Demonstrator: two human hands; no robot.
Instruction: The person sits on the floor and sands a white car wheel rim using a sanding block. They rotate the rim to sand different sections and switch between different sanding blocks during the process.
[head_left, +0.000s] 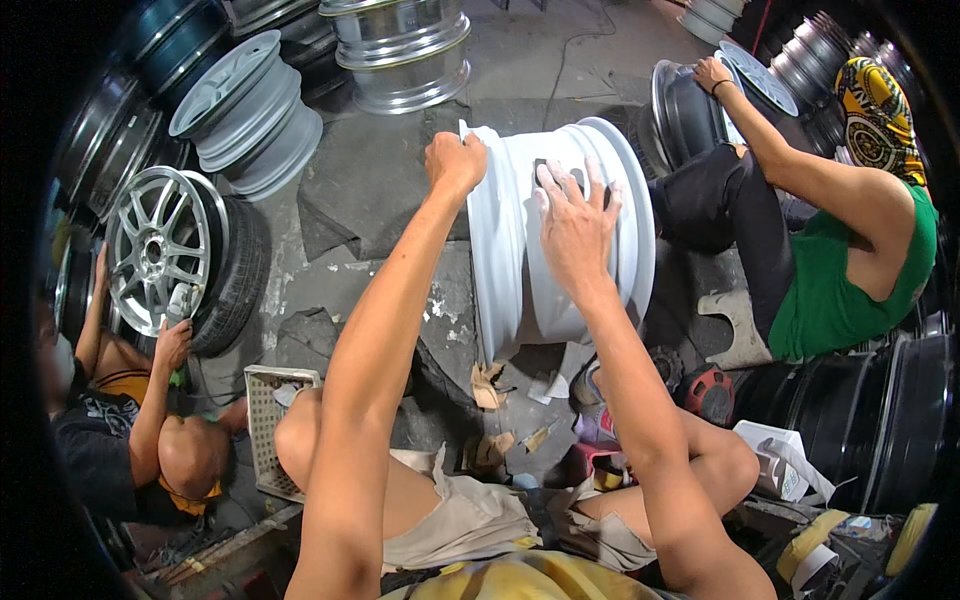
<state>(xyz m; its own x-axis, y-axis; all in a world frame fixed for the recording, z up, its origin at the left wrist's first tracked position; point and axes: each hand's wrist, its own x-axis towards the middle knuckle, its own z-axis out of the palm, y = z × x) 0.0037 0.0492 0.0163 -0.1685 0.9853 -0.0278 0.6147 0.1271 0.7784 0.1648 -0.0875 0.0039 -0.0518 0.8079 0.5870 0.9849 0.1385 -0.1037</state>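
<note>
A pale grey wheel rim (500,250) stands on its edge before me, its barrel facing up between my hands. My left hand (457,163) is closed round the rim's far left lip. White dust coats the fingers of my right hand (580,215), which lie spread and pressed on the barrel. A small dark piece, which looks like sandpaper (541,164), shows beside and under those fingertips; most of it is hidden.
At left, a person holds a tool against a spoked wheel (155,250) beside a tire (240,280). Another person in a green top (860,290) handles a dark rim (688,115) at right. A plastic basket (262,430) stands by my left knee. Stacked rims (400,60) stand behind.
</note>
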